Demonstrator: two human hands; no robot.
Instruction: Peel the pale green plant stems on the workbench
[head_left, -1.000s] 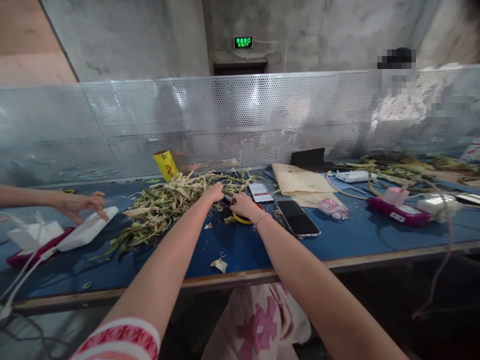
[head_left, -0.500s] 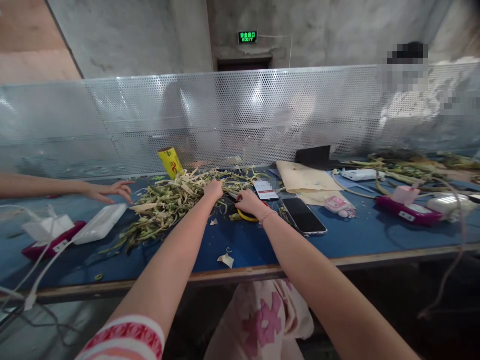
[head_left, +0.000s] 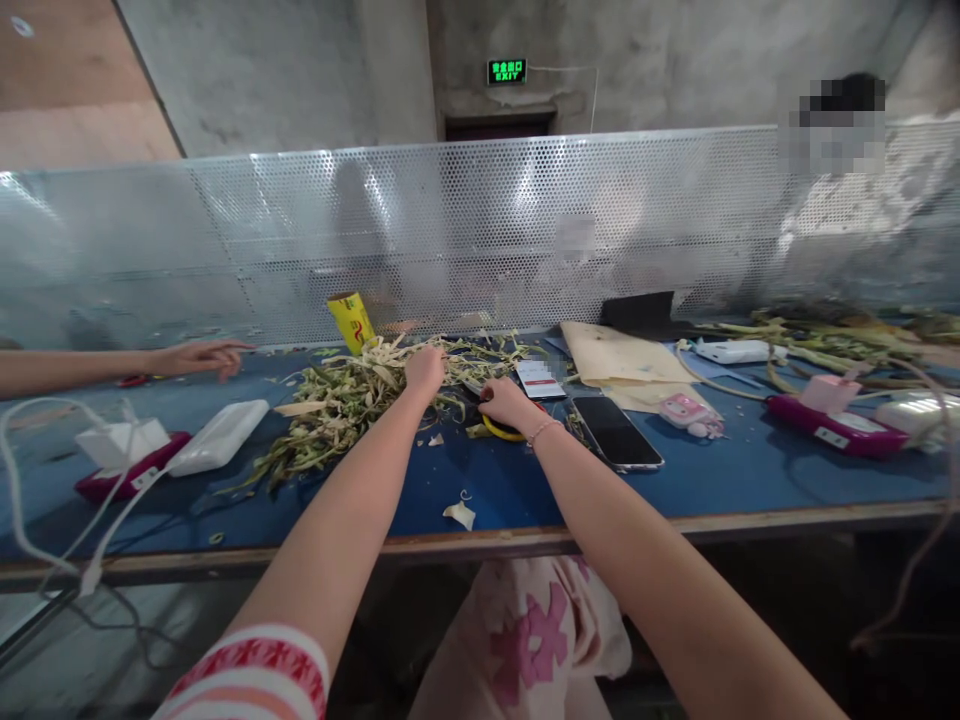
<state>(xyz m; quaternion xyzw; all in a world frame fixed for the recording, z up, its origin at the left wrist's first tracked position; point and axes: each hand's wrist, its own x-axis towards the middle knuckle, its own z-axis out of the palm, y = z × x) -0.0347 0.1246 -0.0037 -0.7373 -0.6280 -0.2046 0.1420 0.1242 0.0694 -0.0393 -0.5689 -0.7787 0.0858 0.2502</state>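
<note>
A heap of dried, leafy plant stalks (head_left: 322, 415) lies on the blue table in front of me. My left hand (head_left: 425, 370) is closed at the right side of the heap, fingers around some pale stalks; the fingertips are mostly hidden. Just right of it, my right hand (head_left: 508, 403) is closed on a pair of scissors (head_left: 501, 430) with yellow handles, low over the table. Their dark blades point toward my left hand. Close beyond my right hand lies a phone (head_left: 540, 380) with a lit screen.
A dark-screened phone (head_left: 619, 432), a pink case (head_left: 688, 412) and brown paper (head_left: 622, 355) lie to the right. Purple power strips (head_left: 840, 425) with cables stand on both sides, a white power bank (head_left: 219, 437) at left. Another person's hand (head_left: 202, 358) reaches in from the left. A perforated metal screen (head_left: 480, 240) stands behind.
The view has shifted slightly. The other person's hand at left has drawn back, away from the heap. My own hands stay in nearly the same places, still closed.
</note>
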